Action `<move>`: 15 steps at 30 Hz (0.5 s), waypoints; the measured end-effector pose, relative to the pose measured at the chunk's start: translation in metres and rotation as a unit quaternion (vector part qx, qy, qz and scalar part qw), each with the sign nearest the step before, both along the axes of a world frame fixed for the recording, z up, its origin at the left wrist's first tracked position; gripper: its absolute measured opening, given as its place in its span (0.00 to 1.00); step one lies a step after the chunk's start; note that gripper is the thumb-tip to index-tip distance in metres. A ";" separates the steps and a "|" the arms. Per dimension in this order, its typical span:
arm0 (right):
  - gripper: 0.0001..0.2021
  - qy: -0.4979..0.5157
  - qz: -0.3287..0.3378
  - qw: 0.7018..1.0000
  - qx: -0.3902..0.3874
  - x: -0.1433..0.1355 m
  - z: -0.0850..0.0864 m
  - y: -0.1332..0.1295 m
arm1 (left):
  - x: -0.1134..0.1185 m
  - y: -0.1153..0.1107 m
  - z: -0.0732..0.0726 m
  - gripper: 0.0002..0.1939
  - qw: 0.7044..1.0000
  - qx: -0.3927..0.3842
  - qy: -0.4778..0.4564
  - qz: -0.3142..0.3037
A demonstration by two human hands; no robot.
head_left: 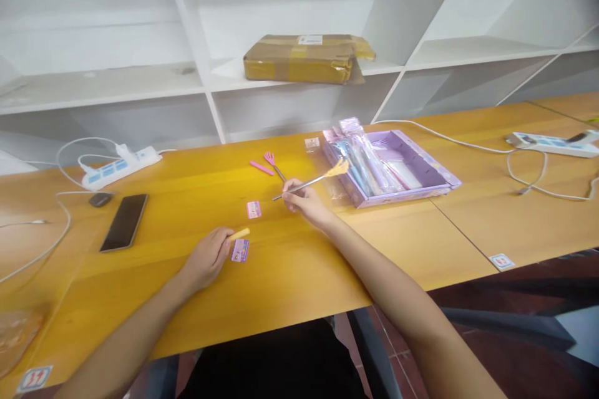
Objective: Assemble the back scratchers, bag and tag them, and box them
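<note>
My left hand [206,257] is closed on a short yellow handle [240,234], which points right above a purple printed card [240,250]. In my right hand [306,202] is a metal rod [304,185] with a yellow hand-shaped head [337,168]; its bare end points left. The handle and the rod are apart. Behind my right hand lie a pink hand-shaped head on a metal rod [270,158] and a separate pink stick [262,168]. A pink printed card [253,209] rests between my hands.
A purple box [435,176] with plastic-wrapped items [369,162] stands to the right. A phone [124,222] and a power strip [122,167] are on the left. Another power strip [552,143] with cables lies far right. A taped carton [299,59] sits on the shelf behind.
</note>
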State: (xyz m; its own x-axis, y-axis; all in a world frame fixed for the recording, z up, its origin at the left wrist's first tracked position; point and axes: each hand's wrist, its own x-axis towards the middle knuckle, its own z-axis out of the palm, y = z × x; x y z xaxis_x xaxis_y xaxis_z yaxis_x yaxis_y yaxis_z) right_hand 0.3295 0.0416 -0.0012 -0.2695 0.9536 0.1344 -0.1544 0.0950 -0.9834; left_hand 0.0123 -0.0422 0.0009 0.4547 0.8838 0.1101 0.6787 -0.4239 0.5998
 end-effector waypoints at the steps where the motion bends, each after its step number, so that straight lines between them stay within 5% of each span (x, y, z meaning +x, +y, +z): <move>1: 0.16 0.031 0.035 0.999 -0.009 -0.005 0.001 -0.006 | -0.002 0.000 -0.002 0.15 1.000 0.000 -0.008 -0.003; 6: 0.24 0.072 0.147 0.984 -0.067 -0.025 0.000 -0.028 | -0.005 0.002 -0.005 0.15 0.999 -0.011 -0.034 -0.030; 15: 0.19 0.020 0.184 0.981 -0.053 -0.035 -0.009 -0.044 | -0.007 -0.003 -0.007 0.17 0.995 -0.030 -0.063 -0.066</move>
